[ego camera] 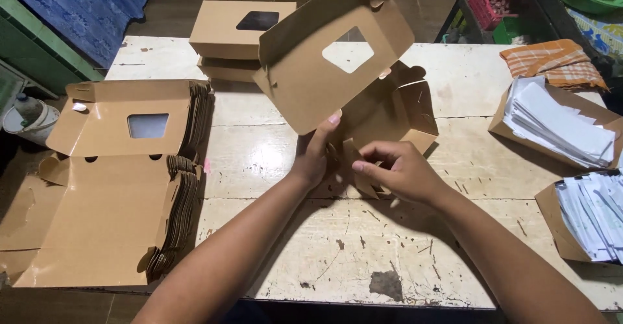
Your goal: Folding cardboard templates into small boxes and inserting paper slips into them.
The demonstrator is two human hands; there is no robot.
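Both hands, left hand [316, 158] and right hand [399, 168], pinch the half-folded kraft box [389, 113] with fingers pressed on its near flaps, which could crease if forced

Worn white table [324, 246]: flat box blanks [117, 181] stacked left, finished window boxes [240, 38] top centre, half-folded box [389, 113] mid-table, orange cloth [551, 61] and paper-filled boxes [558, 123] right.

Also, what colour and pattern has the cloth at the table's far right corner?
Orange and white checks, seen in the head view: the folded cloth.

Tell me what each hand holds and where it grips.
Both hold the half-folded box: left hand at the windowed lid's lower edge, right hand pinching a front flap.
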